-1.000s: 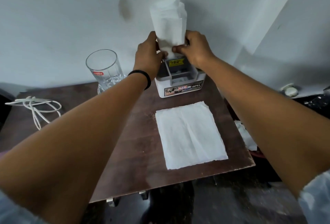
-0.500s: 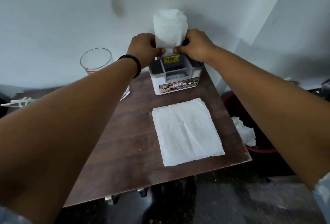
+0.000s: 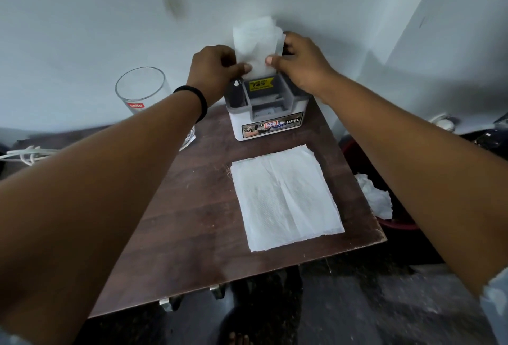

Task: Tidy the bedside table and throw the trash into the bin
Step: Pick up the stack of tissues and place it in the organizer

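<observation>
Far left edge of bedside table (image 3: 178,207): white cable (image 3: 24,153), loosely looped, mostly hidden behind left forearm.

Back left of table: clear glass tumbler (image 3: 140,91), upright, red "cello" label on side, base hidden behind left wrist.

Left hand (image 3: 213,69): black band (image 3: 199,101) on wrist. Fingers curled, thumb forward, pinching lower left edge of folded tissue stack (image 3: 257,45).

Folded tissue stack: white, held upright between both hands, over rear part of organiser (image 3: 268,122), close to wall. Lower end down at organiser's rear slot; how far in, cannot tell.

Organiser: white body, grey divided insert, yellow price sticker inside, "OPEL" label on front. At back edge of table, toward right back corner. Front compartments in view, nothing visible in them.

Right hand (image 3: 299,65): fingers curled round right edge of stack, thumb pressed on its front face. Firm two-sided hold together with left.

Flat tissue (image 3: 286,196): unfolded, several layers, lying flat on right half of table in front of organiser, apart from it, reaching toward right front corner.

Beyond right edge of table, lower down: bin (image 3: 398,226) with red rim, crumpled white tissue (image 3: 375,196) inside, partly hidden by right forearm.
</observation>
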### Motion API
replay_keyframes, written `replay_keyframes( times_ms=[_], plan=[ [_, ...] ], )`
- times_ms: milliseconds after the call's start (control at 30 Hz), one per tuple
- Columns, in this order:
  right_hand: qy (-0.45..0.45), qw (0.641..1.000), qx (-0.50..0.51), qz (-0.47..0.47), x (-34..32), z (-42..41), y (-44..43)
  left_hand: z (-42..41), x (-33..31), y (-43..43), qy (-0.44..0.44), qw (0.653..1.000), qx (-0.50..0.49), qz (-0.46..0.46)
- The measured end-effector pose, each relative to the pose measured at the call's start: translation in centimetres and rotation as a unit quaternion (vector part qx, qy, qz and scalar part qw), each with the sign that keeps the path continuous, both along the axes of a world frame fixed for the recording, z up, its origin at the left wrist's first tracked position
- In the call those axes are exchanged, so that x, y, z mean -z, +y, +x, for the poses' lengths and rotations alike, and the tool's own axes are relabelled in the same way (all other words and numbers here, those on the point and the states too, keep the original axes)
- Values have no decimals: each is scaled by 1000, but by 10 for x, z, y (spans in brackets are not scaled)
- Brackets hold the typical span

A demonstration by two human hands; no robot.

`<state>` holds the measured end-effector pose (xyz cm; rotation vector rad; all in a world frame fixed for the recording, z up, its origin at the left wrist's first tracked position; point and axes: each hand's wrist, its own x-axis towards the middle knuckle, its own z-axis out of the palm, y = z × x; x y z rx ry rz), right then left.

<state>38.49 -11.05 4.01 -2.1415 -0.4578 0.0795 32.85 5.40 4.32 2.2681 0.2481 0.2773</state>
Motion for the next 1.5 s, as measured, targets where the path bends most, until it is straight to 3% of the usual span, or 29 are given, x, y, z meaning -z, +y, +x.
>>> replay_keyframes(
  times_ms=[200,400,567,633,733,800,900,967,1100,1267,1367,1433,1500],
  plan=[
    [-35,998,36,-45,-2,-5,3,0,-3,-3,31,999,11,39],
    [-5,1000,14,-27,-6,-3,7,1,-5,-7,-29,1000,-10,6],
    [-40,995,38,-77,-4,-2,5,3,-1,-11,-2,999,-17,49],
    [-48,997,47,-46,-4,-9,4,-3,0,-13,-14,998,-30,52],
    [-89,985,128,69,-2,-30,-16,-46,-5,-25,-146,986,-78,2],
    [-87,974,185,100,1,-65,-40,-95,-1,-39,-165,980,-110,-33],
    [-42,963,253,79,16,-126,-72,-165,19,-55,43,988,-147,15],
    [6,966,258,15,28,-161,-81,-191,34,-60,176,970,-156,59],
    [112,950,212,-200,43,-202,-76,-191,38,-70,228,964,-135,20],
    [176,924,184,-284,28,-201,-62,-188,40,-91,316,940,-126,27],
    [244,933,162,-209,20,-195,-63,-187,41,-93,294,945,-122,-73],
    [300,940,150,-59,16,-195,-68,-189,38,-90,242,939,-123,-213],
    [356,920,142,88,12,-198,-73,-196,31,-92,187,912,-125,-343]
  ],
)
